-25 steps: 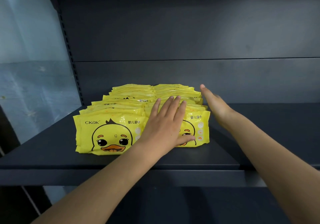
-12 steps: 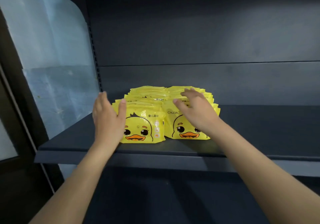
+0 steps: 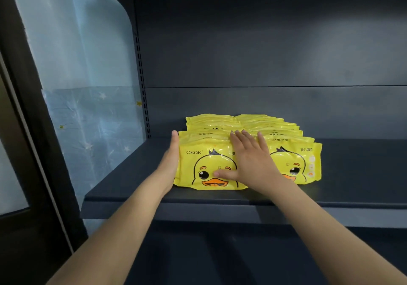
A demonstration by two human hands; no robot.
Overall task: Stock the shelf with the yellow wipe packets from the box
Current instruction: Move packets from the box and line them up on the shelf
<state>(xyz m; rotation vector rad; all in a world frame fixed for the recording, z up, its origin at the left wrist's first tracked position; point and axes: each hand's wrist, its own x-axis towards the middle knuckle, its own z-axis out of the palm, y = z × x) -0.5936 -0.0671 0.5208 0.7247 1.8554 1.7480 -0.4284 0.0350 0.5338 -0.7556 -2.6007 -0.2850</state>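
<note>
Two rows of yellow wipe packets with a duck face lie overlapped on the dark shelf [image 3: 352,174]. The left row's front packet [image 3: 204,165] faces me; the right row's front packet [image 3: 301,163] is partly covered by my right hand. My left hand [image 3: 170,163] presses flat, fingers straight, against the left side of the left row. My right hand [image 3: 251,159] lies flat on top across the seam between the two rows, fingers spread, thumb on the duck face. The box is out of sight.
The shelf's dark back panel [image 3: 264,53] rises behind the packets. A slotted upright [image 3: 143,99] and a pale blue side panel [image 3: 88,86] close the left side. Bare shelf surface stretches right of the packets. The shelf's front lip [image 3: 220,209] runs below my wrists.
My left hand has stayed on the left side of the rows with its thumb now hidden. My right hand slid left onto the seam between both rows. The view has moved closer.
</note>
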